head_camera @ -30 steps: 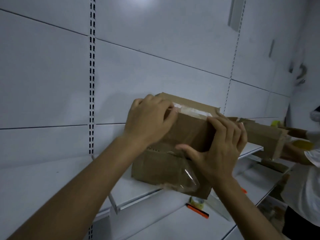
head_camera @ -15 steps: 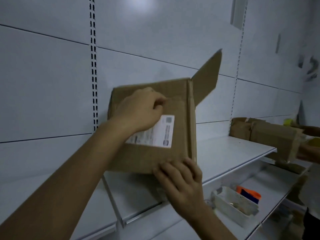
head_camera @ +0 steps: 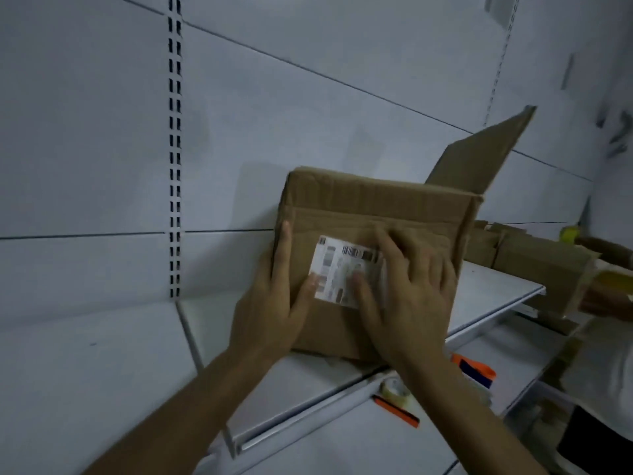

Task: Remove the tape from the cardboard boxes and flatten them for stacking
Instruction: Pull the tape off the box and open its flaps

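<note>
A brown cardboard box (head_camera: pixel 370 207) lies on the white shelf (head_camera: pixel 479 296), its broad face with a white shipping label (head_camera: pixel 337 265) turned toward me. One flap (head_camera: pixel 479 156) sticks up at the back right. My left hand (head_camera: pixel 274 310) holds the box's left edge, fingers along the side and thumb on the face near the label. My right hand (head_camera: pixel 407 293) lies flat on the face with spread fingers, covering the label's right part.
Another cardboard box (head_camera: pixel 534 265) is held at the right by a second person's hand (head_camera: pixel 603 296). On the lower shelf lie a tape roll (head_camera: pixel 395 389), an orange-handled cutter (head_camera: pixel 397 411) and an orange-and-blue item (head_camera: pixel 474 370). A slotted upright (head_camera: pixel 174 149) runs up the wall.
The box came down from an upright tilt and now lies lower on the shelf. My left hand moved from its face to its left edge. My right hand went from the bottom edge onto the face.
</note>
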